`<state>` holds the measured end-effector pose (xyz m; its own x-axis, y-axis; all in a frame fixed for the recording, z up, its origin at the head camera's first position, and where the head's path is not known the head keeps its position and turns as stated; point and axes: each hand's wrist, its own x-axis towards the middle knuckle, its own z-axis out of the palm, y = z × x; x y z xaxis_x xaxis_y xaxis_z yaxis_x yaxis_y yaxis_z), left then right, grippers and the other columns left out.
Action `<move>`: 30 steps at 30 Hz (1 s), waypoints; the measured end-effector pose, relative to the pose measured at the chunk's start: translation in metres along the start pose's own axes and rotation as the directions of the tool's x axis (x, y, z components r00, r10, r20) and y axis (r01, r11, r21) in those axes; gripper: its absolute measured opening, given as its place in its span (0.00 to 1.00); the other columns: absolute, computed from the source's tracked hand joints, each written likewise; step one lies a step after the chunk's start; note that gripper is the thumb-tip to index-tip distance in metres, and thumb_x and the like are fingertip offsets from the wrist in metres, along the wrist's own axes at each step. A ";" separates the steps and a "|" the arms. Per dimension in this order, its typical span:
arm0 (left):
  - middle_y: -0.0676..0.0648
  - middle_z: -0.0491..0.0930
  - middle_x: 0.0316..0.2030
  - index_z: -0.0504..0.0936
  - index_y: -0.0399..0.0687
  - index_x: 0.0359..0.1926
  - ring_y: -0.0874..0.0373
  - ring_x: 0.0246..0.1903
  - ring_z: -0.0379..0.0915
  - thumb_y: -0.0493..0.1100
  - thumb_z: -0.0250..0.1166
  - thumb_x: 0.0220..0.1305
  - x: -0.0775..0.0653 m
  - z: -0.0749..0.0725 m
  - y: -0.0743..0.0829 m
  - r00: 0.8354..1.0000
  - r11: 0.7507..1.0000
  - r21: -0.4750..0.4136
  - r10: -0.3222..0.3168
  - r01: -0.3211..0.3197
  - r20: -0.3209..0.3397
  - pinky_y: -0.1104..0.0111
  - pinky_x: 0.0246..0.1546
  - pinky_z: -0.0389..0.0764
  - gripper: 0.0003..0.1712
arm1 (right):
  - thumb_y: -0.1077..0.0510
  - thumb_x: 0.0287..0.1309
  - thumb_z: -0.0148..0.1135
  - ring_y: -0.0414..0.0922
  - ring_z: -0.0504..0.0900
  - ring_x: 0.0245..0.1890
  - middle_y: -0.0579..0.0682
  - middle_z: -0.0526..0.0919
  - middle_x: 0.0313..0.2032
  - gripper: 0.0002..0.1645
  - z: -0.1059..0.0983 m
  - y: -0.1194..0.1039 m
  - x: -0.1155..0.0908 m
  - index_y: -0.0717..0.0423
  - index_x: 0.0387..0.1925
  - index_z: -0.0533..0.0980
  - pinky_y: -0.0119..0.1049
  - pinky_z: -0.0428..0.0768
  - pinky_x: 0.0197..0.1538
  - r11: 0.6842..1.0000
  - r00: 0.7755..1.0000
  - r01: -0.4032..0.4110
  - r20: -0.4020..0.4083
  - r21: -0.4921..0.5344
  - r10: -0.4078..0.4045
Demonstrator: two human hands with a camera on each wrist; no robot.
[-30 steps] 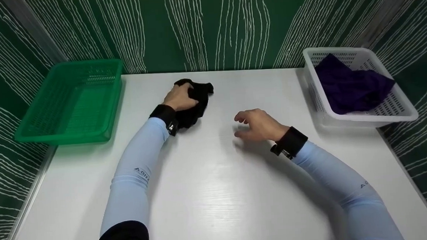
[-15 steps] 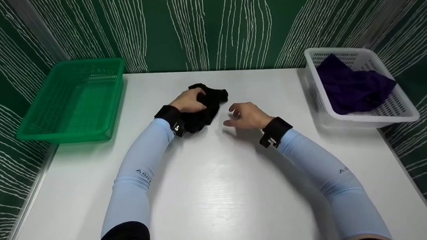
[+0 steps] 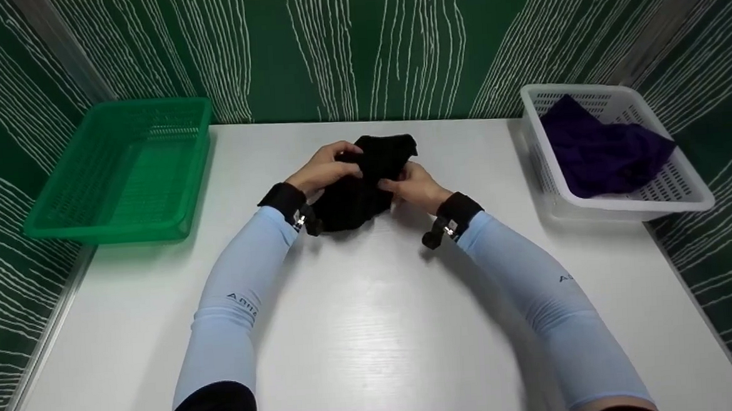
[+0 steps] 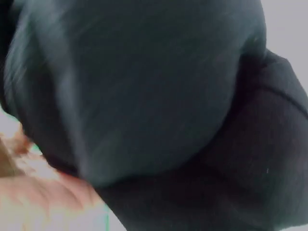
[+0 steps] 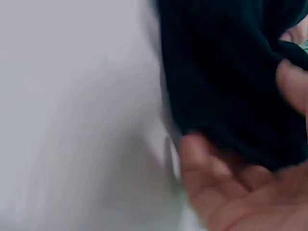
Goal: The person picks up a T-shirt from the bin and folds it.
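We hold the bunched black garment between both hands above the white surface: our left hand has its grip curled over the cloth's upper left edge, and our right hand pinches its right side. Left of the grip sits a green basket; right of it, a white basket holding purple cloth.

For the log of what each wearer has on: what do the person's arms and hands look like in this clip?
Both arms wear long, close-fitting pale blue sleeves, each with small dark lettering on the forearm. A black cuff shows above the left sleeve near the bottom edge. Each wrist carries a black band with a small metal fitting. The left hand and right hand are bare, with no gloves or rings visible.
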<state>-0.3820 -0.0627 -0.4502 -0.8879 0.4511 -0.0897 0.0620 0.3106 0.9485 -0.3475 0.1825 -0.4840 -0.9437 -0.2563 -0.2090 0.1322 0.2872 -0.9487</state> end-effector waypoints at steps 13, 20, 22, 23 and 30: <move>0.54 0.68 0.32 0.70 0.51 0.29 0.57 0.41 0.67 0.32 0.81 0.51 -0.008 -0.043 -0.005 0.927 0.971 0.088 0.238 -0.222 -0.289 0.69 0.47 0.69 0.24 | 0.69 0.65 0.67 0.37 0.78 0.36 0.40 0.81 0.33 0.08 -0.053 -0.020 -0.005 0.55 0.43 0.82 0.28 0.76 0.41 0.967 0.909 0.253 -0.341 -0.006 -0.240; 0.52 0.75 0.29 0.76 0.45 0.25 0.58 0.40 0.76 0.28 0.70 0.60 -0.022 -0.063 0.004 0.826 0.900 0.304 0.416 -0.313 -0.382 0.64 0.54 0.78 0.14 | 0.70 0.67 0.64 0.35 0.75 0.34 0.37 0.80 0.33 0.12 -0.078 -0.039 -0.005 0.57 0.48 0.84 0.29 0.71 0.43 0.882 0.665 0.432 -0.594 -0.188 -0.453; 0.50 0.78 0.30 0.80 0.42 0.26 0.57 0.40 0.78 0.27 0.65 0.60 -0.026 -0.065 0.008 0.788 0.868 0.381 0.466 -0.318 -0.403 0.64 0.54 0.79 0.10 | 0.69 0.69 0.61 0.34 0.78 0.32 0.39 0.83 0.36 0.12 -0.079 -0.039 -0.007 0.58 0.49 0.84 0.27 0.75 0.39 0.871 0.639 0.423 -0.599 -0.250 -0.482; 0.48 0.80 0.31 0.82 0.40 0.27 0.54 0.40 0.79 0.26 0.64 0.59 -0.027 -0.066 0.010 0.780 0.856 0.407 0.481 -0.319 -0.399 0.63 0.53 0.79 0.08 | 0.70 0.69 0.59 0.34 0.79 0.32 0.41 0.84 0.37 0.13 -0.078 -0.038 -0.008 0.59 0.49 0.84 0.27 0.76 0.37 0.868 0.646 0.417 -0.585 -0.269 -0.491; 0.41 0.88 0.45 0.87 0.40 0.44 0.46 0.50 0.82 0.31 0.65 0.61 -0.030 -0.048 0.013 0.925 0.832 0.506 0.347 -0.226 -0.157 0.59 0.54 0.80 0.11 | 0.69 0.65 0.63 0.30 0.83 0.40 0.55 0.91 0.44 0.15 -0.066 -0.020 -0.019 0.62 0.50 0.87 0.22 0.81 0.41 0.841 0.869 0.369 -0.174 -0.396 -0.464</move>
<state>-0.3768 -0.1124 -0.4203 -0.8711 0.3938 0.2936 0.4832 0.5797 0.6561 -0.3516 0.2425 -0.4456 -0.9340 -0.1950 0.2995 -0.3573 0.5123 -0.7809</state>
